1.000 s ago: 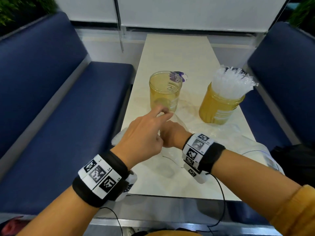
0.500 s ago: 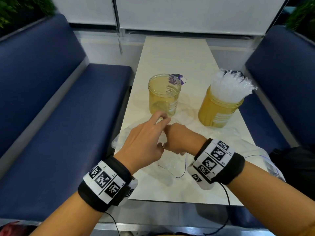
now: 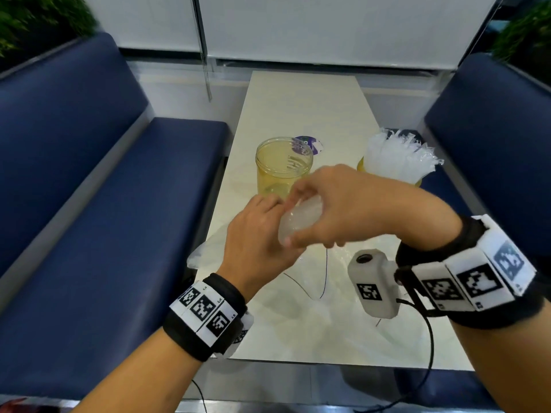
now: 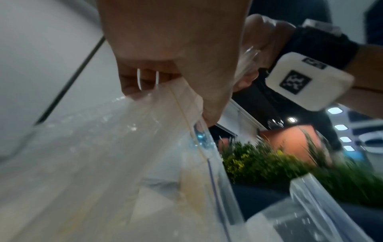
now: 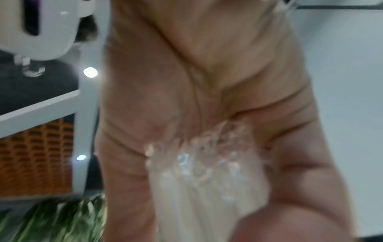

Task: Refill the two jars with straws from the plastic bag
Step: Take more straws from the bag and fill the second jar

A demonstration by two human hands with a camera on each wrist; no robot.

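An empty clear amber jar (image 3: pixel 283 168) stands mid-table. To its right a second amber jar (image 3: pixel 417 183) is packed with wrapped white straws (image 3: pixel 396 159). In front of the empty jar my right hand (image 3: pixel 293 214) grips a bundle of wrapped straws (image 3: pixel 307 213) from above, lifted off the table; the right wrist view shows the straw bundle (image 5: pixel 207 173) inside my curled fingers. My left hand (image 3: pixel 268 210) is just to the left, and its fingers (image 4: pixel 143 83) pinch the edge of the clear plastic bag (image 4: pixel 124 163). The plastic bag (image 3: pixel 202 251) trails down to the table's left edge.
A purple and white lid (image 3: pixel 310 144) lies behind the empty jar. The narrow white table (image 3: pixel 298 99) runs between two blue benches (image 3: pixel 104 219). A thin dark cable (image 3: pixel 325 272) loops on the table under my hands. Plants stand behind both benches.
Both hands have come up off the table. My right hand has turned over and lifted a bundle of straws toward the empty jar, while my left hand holds the bag.
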